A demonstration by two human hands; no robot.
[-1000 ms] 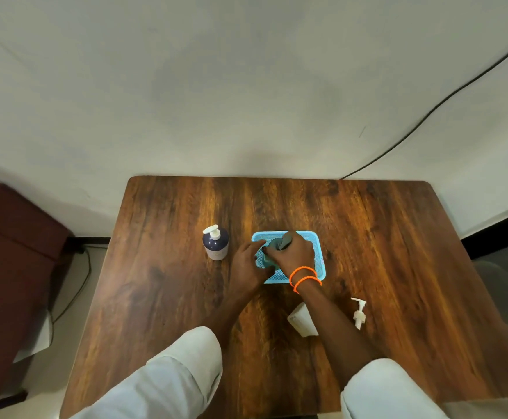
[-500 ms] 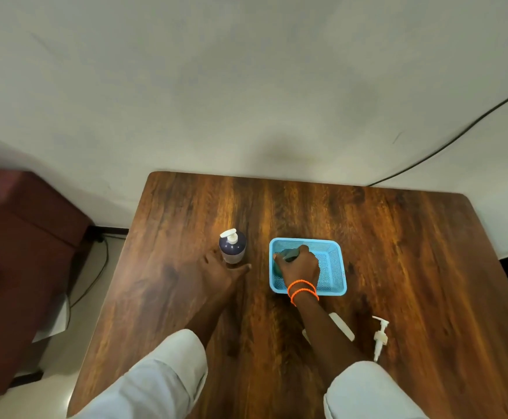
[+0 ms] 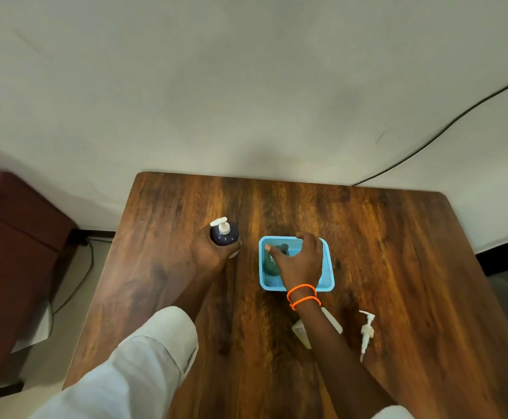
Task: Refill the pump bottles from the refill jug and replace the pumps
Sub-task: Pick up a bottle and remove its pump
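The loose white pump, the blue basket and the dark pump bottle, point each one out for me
loose white pump (image 3: 366, 331): head view, on its collar.
blue basket (image 3: 327, 278): head view, on its right wall.
dark pump bottle (image 3: 224, 235): head view, on its dark shoulder.

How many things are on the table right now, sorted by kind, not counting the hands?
Pump bottles with pump on: 1, dark bottle
Loose pumps: 1, white pump
Baskets: 1, blue basket
Dark green items in the basket: 1, green object, kind unclear
White items lying under the right forearm: 1, white object, mostly hidden
Total: 5
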